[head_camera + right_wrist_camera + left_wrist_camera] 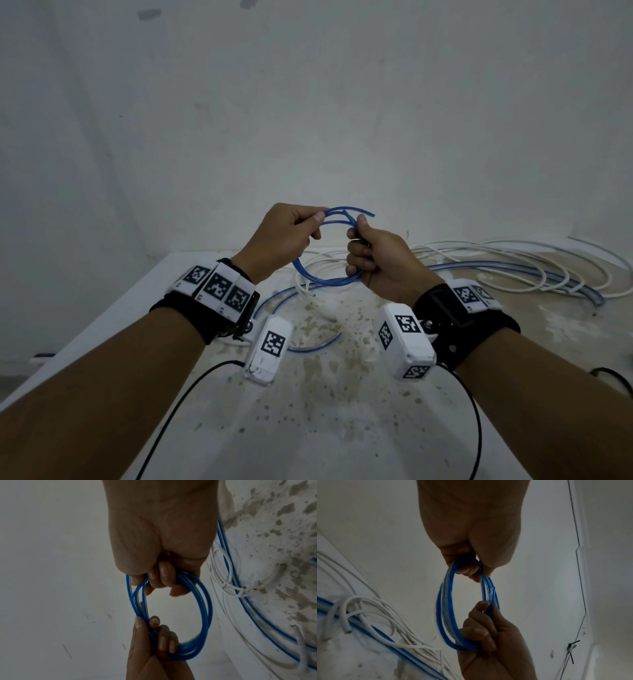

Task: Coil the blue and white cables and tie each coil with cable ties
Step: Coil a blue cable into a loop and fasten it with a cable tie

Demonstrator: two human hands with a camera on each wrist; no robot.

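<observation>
A small coil of blue cable (327, 281) of several loops hangs in the air above the table. My left hand (317, 224) grips its upper left side, thumb and curled fingers pinching the loops (452, 588). My right hand (356, 240) holds the opposite side, fingers curled through the coil (204, 608). The cable's cut end (371, 215) sticks out past my right thumb. The remaining blue cable (308, 347) trails down onto the table. White cable (513, 270) lies in loose loops at the back right. No cable tie is in view.
The white table (342, 428) is stained with brown specks and ends at a pale wall (308, 120) behind. More blue cable (479, 265) runs under the white loops at the right. Black leads (178, 404) from the wrist cameras hang over the near table.
</observation>
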